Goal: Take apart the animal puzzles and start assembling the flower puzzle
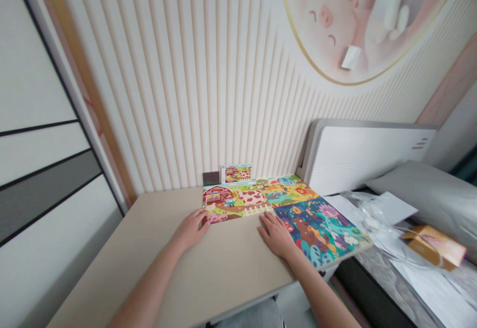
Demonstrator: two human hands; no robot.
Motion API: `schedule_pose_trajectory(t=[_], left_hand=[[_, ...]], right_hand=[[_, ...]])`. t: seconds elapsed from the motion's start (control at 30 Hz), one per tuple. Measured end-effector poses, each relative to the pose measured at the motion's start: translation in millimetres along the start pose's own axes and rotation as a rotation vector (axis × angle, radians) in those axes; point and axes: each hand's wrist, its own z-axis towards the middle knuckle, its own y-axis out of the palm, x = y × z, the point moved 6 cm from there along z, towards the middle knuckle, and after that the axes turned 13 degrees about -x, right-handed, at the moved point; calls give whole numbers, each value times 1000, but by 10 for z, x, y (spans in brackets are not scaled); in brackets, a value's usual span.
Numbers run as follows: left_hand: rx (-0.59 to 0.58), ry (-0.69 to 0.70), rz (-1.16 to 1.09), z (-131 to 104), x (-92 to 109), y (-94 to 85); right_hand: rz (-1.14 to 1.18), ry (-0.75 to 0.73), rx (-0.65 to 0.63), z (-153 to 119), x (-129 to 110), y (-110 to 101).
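My left hand (193,227) rests on the beige table (223,258), fingers apart, with its fingertips at the lower left corner of the farm puzzle (238,200). My right hand (276,232) lies with spread fingers near the puzzle's lower edge, beside the dark forest puzzle (324,228). Behind, an animal puzzle with a lion (290,189) joins the farm one on its right. A small card (238,173) with the farm picture leans upright against the wall.
A dark socket (211,178) sits on the ribbed wall by the card. To the right, a bed with a grey headboard (365,154) holds papers, plastic wrapping and an orange box (434,248). A white cabinet (44,169) stands at the left.
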Motion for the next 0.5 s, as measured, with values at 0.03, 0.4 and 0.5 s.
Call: schedule_pose_trajectory(t=[0.03, 0.4, 0.5], left_hand=[[-2, 4, -3, -12, 4, -10], [-31, 15, 14, -66, -11, -21], [-30, 12, -2, -55, -40, 3]], right_hand=[[1, -2, 4, -2, -1, -3], [-1, -25, 34, -2, -11, -26], [4, -22, 40, -7, -9, -28]])
